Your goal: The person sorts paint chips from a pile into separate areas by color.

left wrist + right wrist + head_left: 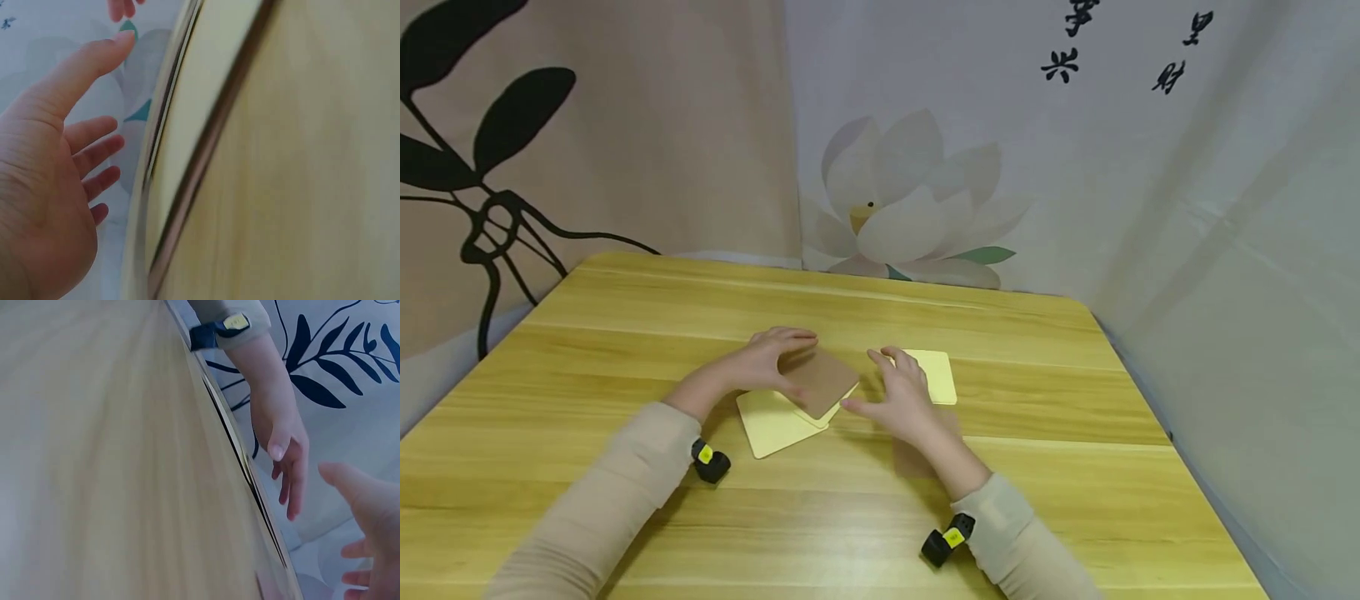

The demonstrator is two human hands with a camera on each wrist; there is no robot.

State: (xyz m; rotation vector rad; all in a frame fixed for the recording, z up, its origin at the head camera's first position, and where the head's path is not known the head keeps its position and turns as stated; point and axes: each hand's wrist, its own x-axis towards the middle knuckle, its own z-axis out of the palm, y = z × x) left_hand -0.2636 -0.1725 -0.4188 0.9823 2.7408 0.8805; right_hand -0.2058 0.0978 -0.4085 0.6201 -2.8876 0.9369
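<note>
A brown square board (822,379) lies on top of pale yellow square boards (775,427) near the middle of the table. My left hand (763,362) hovers at the left side of the brown board, thumb and fingers spread apart. In the left wrist view nothing shows between that hand's (53,187) fingers. To the right of the pile is my right hand (901,398), its fingers spread and holding nothing. Behind it lies another pale yellow board (938,377), partly hidden by the fingers. A second brown board (912,460) lies flat under the right wrist, mostly covered.
The wooden table (1060,500) has rounded far corners. Behind it hangs a pale curtain (1150,192) with a printed lotus, dark leaves and characters. Each wrist carries a black strap with a small black device, the left one (711,462) and the right one (947,540).
</note>
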